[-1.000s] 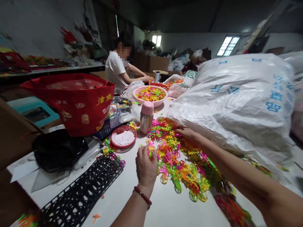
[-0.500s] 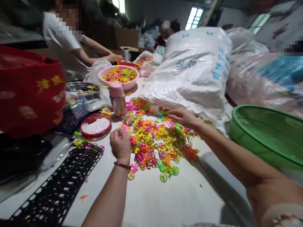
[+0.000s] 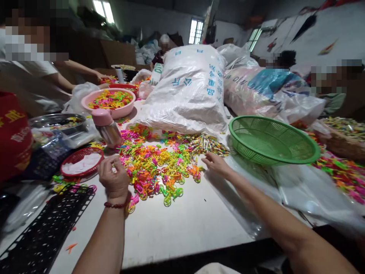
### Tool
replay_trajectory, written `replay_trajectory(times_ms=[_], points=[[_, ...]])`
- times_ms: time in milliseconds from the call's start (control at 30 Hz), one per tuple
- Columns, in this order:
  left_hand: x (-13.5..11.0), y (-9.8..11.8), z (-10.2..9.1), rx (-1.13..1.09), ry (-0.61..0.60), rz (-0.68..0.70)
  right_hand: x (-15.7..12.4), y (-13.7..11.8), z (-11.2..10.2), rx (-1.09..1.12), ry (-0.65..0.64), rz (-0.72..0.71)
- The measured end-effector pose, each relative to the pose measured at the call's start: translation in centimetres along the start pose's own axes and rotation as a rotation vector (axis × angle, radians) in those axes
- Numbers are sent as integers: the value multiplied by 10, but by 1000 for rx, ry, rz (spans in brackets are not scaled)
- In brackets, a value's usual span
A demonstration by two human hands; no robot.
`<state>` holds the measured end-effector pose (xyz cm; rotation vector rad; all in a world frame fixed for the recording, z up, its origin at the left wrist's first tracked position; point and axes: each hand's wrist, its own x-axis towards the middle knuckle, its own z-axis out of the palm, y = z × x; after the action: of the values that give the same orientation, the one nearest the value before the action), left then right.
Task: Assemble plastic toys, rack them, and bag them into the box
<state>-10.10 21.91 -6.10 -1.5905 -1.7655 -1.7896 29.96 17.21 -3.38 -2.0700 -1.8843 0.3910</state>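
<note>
A heap of small, bright plastic toy pieces, some shaped like little bicycles [image 3: 171, 192], covers the middle of the white table [image 3: 171, 236]. My left hand [image 3: 113, 178], with a beaded bracelet at the wrist, is curled closed at the heap's left edge; what its fingers hold is hidden. At the right edge of the heap, my right hand [image 3: 216, 164] is low over the table, fingers stretched out and no object visible in them. Just beyond it lies a pile of thin, multicoloured sticks [image 3: 207, 144].
A big white woven sack [image 3: 185, 91] stands behind the heap. To its right is a green basket [image 3: 273, 140]. On the left are a pink-capped flask [image 3: 107, 129], a red basket with white papers [image 3: 82, 161] and a black lattice sheet [image 3: 42, 228]. Other people sit around.
My view has swung to the right, bringing the whole green basket into sight. My right hand has come back from the heap's far side to its right edge. My left hand stays curled.
</note>
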Motion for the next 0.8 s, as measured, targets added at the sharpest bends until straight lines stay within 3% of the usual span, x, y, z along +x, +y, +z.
replay_trajectory(times_ms=[133,200,233,300,367,467,633,700,800], points=[[-22,53,-21,-180,-191,358,26,-40,26,-99,14,79],[-45,83,-28,-249,-415,533,33,-57,38,-69,4,72],[-58,96,-29,-233,-590,626,35,-63,43,-45,-12,61],[-82,113,-30,-95,-831,702,36,-72,51,14,-52,28],[-97,116,-27,17,-940,709,36,-77,56,85,-90,0],[-97,98,-20,137,-956,662,38,-77,54,216,-126,5],[-79,64,-12,265,-838,555,32,-63,27,542,-115,89],[-78,64,-12,265,-782,520,17,-56,15,696,-123,100],[-82,81,-15,152,-692,456,-20,-51,5,902,-175,94]])
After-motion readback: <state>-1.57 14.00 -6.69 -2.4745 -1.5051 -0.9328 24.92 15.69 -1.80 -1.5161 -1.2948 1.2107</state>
